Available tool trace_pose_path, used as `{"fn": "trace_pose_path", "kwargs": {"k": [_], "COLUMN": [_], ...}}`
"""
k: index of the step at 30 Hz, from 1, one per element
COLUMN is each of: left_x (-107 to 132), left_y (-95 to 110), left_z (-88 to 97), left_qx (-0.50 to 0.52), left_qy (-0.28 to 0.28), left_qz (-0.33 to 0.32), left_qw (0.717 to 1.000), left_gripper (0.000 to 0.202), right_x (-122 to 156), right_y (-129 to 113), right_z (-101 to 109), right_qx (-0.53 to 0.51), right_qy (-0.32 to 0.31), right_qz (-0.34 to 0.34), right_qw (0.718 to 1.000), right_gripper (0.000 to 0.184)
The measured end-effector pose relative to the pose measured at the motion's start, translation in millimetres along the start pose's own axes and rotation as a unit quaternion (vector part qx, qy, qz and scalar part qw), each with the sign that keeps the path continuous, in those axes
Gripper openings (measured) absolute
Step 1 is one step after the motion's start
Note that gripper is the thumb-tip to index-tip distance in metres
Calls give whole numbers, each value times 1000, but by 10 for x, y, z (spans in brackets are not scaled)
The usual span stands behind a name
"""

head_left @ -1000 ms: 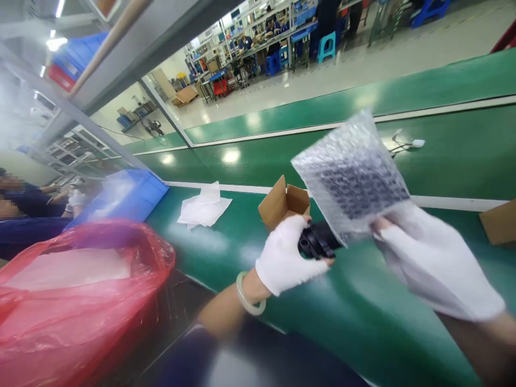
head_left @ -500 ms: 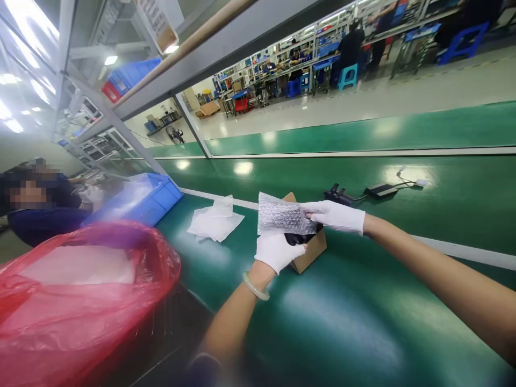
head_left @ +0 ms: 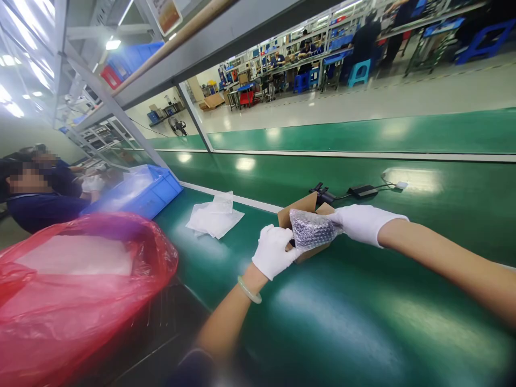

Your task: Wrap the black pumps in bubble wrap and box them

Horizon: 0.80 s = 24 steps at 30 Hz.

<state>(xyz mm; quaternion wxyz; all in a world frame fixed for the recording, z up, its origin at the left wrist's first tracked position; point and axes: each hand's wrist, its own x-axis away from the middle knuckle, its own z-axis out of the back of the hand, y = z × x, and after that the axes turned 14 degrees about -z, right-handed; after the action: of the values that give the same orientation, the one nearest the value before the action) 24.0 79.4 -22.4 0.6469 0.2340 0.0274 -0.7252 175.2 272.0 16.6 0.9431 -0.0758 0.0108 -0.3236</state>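
Observation:
A silvery bubble-wrap packet (head_left: 313, 231) lies tilted over the opening of a small brown cardboard box (head_left: 300, 207). White-gloved, my right hand (head_left: 360, 223) pinches the packet at its right end. On the box's left side, my left hand (head_left: 274, 251), also gloved, has its fingers curled over the edge. The packet covers most of the box's inside. Just behind the box sits a black device (head_left: 321, 193), its cable running right to a black adapter-like block (head_left: 363, 191) and a white connector (head_left: 401, 185).
White bubble bags (head_left: 215, 217) lie left of the box on the green work surface (head_left: 342, 317). A blue bin (head_left: 161, 188) and a red plastic bag (head_left: 80, 312) stand at the left, near a co-worker (head_left: 44, 207). A metal frame (head_left: 193, 118) rises behind.
The packet has moved right and down, from above the box into its opening. My left hand has shifted from beneath the packet to the box's left edge. A box flap now shows.

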Motion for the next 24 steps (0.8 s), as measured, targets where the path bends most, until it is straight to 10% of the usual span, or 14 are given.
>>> {"fn": "trace_pose_path", "kwargs": {"k": [9,16,21,24], "left_x": [68,83,368,486], "left_y": [-127,-217,-68,14], "left_z": [-71,-175,-442,-633], "left_qx": [52,65,54,133], "left_qy": [16,76,257,202], "left_qz": [-88,-117,56,175], "left_qw": [995,988,963,954], "left_gripper": [13,15,61,102], "right_x": [5,-454,-198,41], "right_y": [-524,-589,-417,-340], "right_z": [196,-165,-239,-154], "right_qx": [169,120,55,44], "right_qy": [-33,-116,-99,-60], "right_qz": [148,137,142,106], "right_qw": [974,977,983,992], "right_gripper": [42,34,45,43]}}
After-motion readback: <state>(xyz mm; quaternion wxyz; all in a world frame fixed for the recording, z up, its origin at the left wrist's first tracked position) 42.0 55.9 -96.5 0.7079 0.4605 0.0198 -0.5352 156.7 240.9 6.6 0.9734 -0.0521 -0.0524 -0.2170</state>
